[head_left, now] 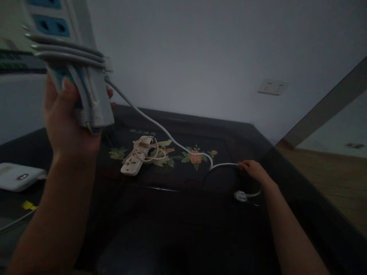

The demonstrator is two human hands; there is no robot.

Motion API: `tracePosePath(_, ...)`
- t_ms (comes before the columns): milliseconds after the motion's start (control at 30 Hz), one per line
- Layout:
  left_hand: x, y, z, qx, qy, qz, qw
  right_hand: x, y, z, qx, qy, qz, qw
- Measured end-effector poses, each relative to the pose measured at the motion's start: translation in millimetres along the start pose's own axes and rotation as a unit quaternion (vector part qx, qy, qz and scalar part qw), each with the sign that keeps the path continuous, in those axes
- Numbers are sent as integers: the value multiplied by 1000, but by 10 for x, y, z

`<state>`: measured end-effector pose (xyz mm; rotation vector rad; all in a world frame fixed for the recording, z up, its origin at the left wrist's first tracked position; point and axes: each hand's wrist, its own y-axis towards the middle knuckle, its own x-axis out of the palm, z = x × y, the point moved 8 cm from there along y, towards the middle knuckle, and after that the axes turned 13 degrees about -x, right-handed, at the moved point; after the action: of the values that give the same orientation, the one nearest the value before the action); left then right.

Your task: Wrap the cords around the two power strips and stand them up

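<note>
left fingers [69, 93] grip power strip [99, 91], right fingers [245, 164] its cord [172, 140].

We are seeing a white oblong power strip [132, 165] wrapped in thin pale cord, lying on a glossy black table [172, 214] with printed flowers. We are also noticing a white round-cornered box [15, 180] at left, a small yellow tag [28, 205] near it, and a white double wall socket [272, 87].
</note>
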<state>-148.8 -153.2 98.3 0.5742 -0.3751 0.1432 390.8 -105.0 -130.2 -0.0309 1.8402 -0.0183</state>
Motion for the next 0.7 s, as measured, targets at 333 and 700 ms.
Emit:
tracePosePath(333,403,-165,-181,-8,22,-59,998,-292,-23,-962,-138,-34,8,990)
tracePosePath(700,386,-143,-128,7,8,-79,997,152,-306,-1658,-251,48,-181,950)
